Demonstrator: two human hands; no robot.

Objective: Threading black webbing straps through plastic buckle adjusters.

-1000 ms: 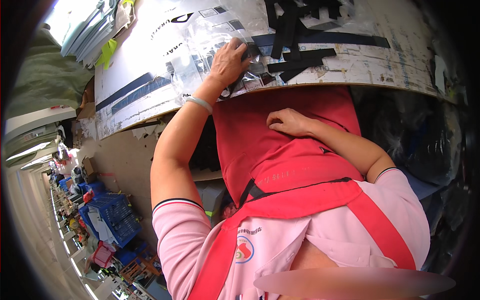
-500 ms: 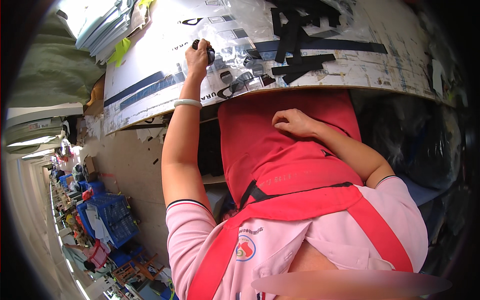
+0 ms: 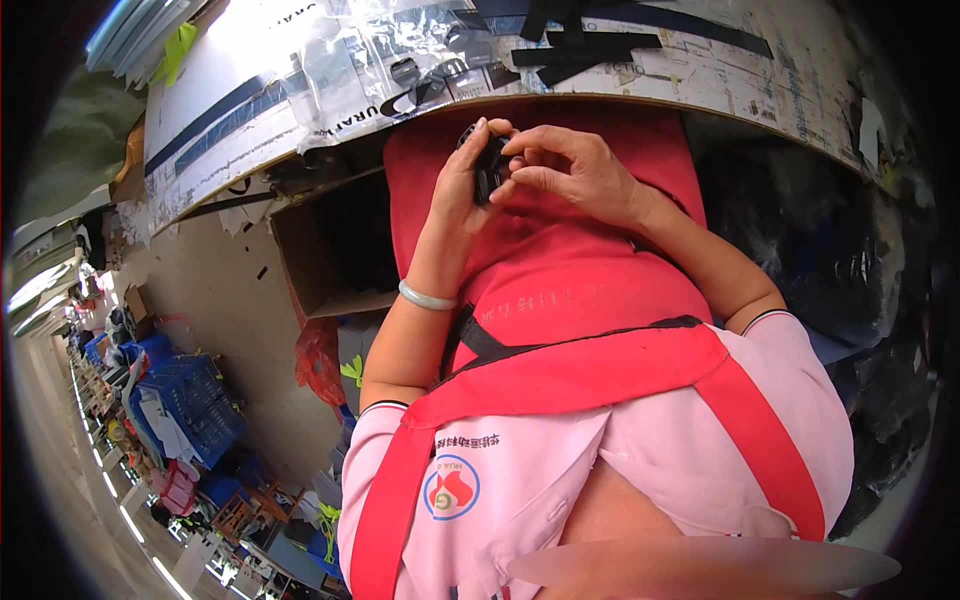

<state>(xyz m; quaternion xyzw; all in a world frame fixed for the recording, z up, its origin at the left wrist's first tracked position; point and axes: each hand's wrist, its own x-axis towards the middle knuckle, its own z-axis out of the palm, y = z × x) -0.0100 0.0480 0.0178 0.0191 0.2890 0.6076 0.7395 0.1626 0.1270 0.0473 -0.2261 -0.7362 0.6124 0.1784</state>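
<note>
Left hand back from surface; both hands' fingers now pinch small black part over red apron.

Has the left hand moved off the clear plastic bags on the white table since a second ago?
Yes. The left hand has come back off the clear plastic bags, toward the body, below the table's edge, and holds a small black part with the right hand.

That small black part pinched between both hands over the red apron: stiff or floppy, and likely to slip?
The small black part probably is rigid: it keeps its shape between the left hand and right hand. It seems light, since fingertips alone carry it. Its dark surface looks smooth, so it might slip.
</note>
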